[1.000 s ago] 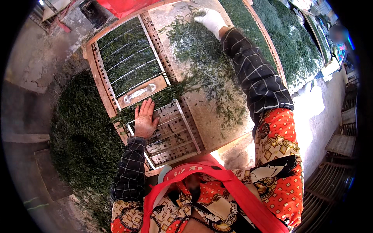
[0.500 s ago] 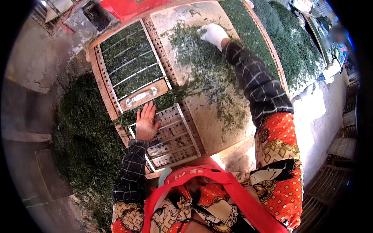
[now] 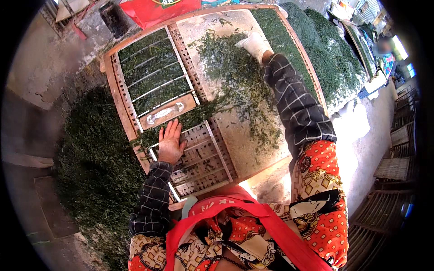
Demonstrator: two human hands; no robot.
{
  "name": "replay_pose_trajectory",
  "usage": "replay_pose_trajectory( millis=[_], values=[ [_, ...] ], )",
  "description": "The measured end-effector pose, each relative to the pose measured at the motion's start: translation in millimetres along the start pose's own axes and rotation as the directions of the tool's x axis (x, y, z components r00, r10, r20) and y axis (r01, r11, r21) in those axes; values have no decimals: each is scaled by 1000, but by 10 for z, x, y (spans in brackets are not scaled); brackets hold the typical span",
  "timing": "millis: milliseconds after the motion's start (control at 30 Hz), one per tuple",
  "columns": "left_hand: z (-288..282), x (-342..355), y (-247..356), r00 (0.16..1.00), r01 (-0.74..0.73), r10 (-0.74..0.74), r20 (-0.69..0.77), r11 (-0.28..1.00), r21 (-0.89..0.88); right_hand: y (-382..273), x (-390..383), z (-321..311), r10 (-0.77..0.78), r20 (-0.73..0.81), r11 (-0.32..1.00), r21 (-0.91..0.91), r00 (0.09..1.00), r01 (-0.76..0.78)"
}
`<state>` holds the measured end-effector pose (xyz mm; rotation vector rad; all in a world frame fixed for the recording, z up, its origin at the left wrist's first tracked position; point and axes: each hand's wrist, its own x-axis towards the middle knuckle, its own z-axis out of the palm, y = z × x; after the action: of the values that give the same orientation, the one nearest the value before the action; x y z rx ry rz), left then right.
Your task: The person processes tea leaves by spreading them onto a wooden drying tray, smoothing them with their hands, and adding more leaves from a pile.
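My left hand [image 3: 170,144] is bare, open, fingers extended onto dark seaweed strands along the top of the lower white slatted frame [image 3: 217,151], just below a wooden block with a pale handle [image 3: 167,110]. Above that, another slatted frame [image 3: 190,81] has seaweed under its bars. My right hand [image 3: 253,45], in a white glove, is at the top edge of loose seaweed [image 3: 230,67] scattered over a pale board [image 3: 244,162]. Its fingers are bent together; what they hold, if anything, is too small to make out.
A seaweed heap [image 3: 95,176] lies left of the wooden-rimmed table. Green seaweed layers [image 3: 330,54] extend to the right, where another person [image 3: 386,56] is at the far edge. A red bag [image 3: 158,11] and dark container [image 3: 113,20] sit behind; slatted wooden racks [image 3: 393,167] line the right.
My right hand has come down toward me across the board from the far edge, its fingers now at the upper seaweed. My left hand has stayed in place.
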<state>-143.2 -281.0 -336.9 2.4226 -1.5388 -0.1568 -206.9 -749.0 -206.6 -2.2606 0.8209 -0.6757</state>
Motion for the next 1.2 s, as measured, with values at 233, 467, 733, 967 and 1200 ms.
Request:
replay_pose_trajectory(
  millis=[233, 467, 733, 967, 1200],
  values=[
    [75, -46, -117, 999, -22, 23, -45, 1000, 6, -443, -153, -302, -33, 79, 999, 28, 996, 31],
    [123, -43, -106, 999, -37, 38, -21, 999, 5, -285, -286, -552, -15, 132, 1000, -6, 991, 16],
    [239, 48, -235, 993, -111, 94, -73, 952, -284, -587, -916, -441, -190, -25, 978, 79, 981, 192],
    [-413, 175, -147, 946, 100, -310, 92, 9, -995, -1493, -1812, 1102, -443, 245, 873, -102, 862, 478],
    [84, 199, -597, 830, 216, -553, 70, 203, -955, -1572, -2388, 1827, -539, 412, 739, -188, 735, 647]
  ],
)
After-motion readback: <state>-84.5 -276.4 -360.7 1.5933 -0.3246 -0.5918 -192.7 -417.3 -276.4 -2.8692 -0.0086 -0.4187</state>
